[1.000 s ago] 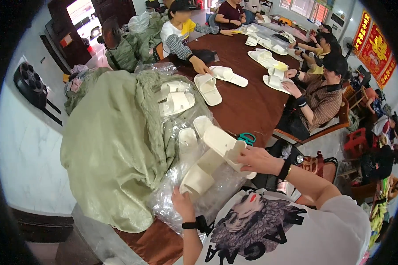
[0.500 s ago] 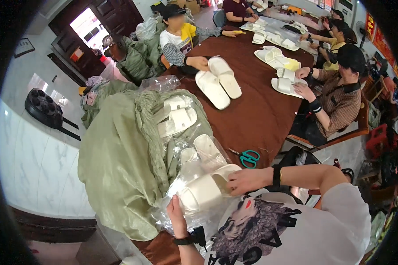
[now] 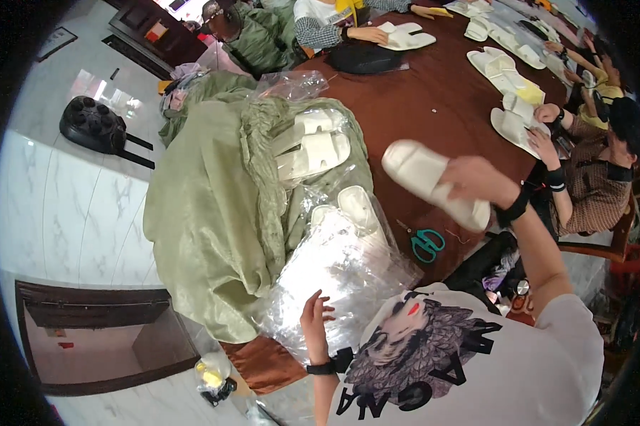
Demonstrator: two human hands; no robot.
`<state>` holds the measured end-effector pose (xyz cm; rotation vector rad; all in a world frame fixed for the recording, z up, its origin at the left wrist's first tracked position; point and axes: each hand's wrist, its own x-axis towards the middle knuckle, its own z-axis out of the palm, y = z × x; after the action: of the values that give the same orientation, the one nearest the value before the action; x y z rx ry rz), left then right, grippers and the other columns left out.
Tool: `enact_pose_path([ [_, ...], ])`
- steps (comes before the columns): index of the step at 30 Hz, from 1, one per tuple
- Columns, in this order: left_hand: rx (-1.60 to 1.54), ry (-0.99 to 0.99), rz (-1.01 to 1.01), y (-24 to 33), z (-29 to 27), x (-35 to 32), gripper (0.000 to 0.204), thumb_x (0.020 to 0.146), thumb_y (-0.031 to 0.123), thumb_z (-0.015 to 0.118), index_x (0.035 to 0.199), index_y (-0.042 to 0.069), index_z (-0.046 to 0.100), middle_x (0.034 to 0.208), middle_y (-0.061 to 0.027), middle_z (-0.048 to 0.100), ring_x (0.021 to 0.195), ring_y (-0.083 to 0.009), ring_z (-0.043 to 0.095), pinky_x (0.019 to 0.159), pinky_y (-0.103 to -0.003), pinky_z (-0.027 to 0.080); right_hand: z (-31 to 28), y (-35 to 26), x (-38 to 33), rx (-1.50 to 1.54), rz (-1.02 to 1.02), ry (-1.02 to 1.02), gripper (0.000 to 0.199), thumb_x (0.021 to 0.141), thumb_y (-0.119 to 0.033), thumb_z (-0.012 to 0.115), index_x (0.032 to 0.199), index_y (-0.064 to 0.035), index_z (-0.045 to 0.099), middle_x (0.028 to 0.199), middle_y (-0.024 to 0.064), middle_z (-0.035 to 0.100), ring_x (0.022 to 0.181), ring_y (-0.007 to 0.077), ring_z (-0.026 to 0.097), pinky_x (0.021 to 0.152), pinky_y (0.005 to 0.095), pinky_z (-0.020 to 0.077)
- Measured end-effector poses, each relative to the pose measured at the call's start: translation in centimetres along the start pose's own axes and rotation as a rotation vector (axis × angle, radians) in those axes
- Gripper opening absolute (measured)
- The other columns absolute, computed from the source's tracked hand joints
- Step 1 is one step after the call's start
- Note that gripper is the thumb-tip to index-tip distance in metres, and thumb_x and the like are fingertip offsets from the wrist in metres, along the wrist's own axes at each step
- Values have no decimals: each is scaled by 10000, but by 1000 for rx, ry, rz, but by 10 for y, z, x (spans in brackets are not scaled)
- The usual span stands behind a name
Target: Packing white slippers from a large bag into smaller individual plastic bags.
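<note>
My right hand grips a cream slipper across its middle, holding it above the brown tablecloth; the hand is blurred by motion. Whether a second slipper lies beneath it I cannot tell. My left hand holds nothing, its fingers apart beside shiny clear plastic bags. Cream slippers show at the far end of this plastic. More cream slippers, wrapped in plastic, lie in the mouth of a large green sack. Teal-handled scissors rest on the cloth below the held slipper.
Across the brown-covered table, a co-worker's hand touches a pair of cream slippers near a black flat thing. At the right, another co-worker handles slippers. A clear bag lies beyond the sack.
My right hand has lifted a slipper from the plastic and carried it right and away over the table. My left hand has let go of the slippers. The far co-worker's pair is now farther off.
</note>
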<state>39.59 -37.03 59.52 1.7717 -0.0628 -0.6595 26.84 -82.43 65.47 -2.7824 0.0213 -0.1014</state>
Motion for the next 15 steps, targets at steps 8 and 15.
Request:
enact_pose_path([
  [8,92,62,-100,-38,-3,0,372,958,215,542,1253,-11,538,1034,-123,660,790,-148,643,612,-261,506,26,26,90,150,87,437,148,853,-140,585,995,-101,565,919,111,597,895,320,600,749,418,493],
  [15,351,170,34,-20,19,3,287,952,110,529,1211,0,584,1017,-112,670,799,-161,658,622,-275,523,126,6,239,52,-107,1,357,780,-98,623,1135,-117,596,1170,122,568,1128,324,527,927,425,481],
])
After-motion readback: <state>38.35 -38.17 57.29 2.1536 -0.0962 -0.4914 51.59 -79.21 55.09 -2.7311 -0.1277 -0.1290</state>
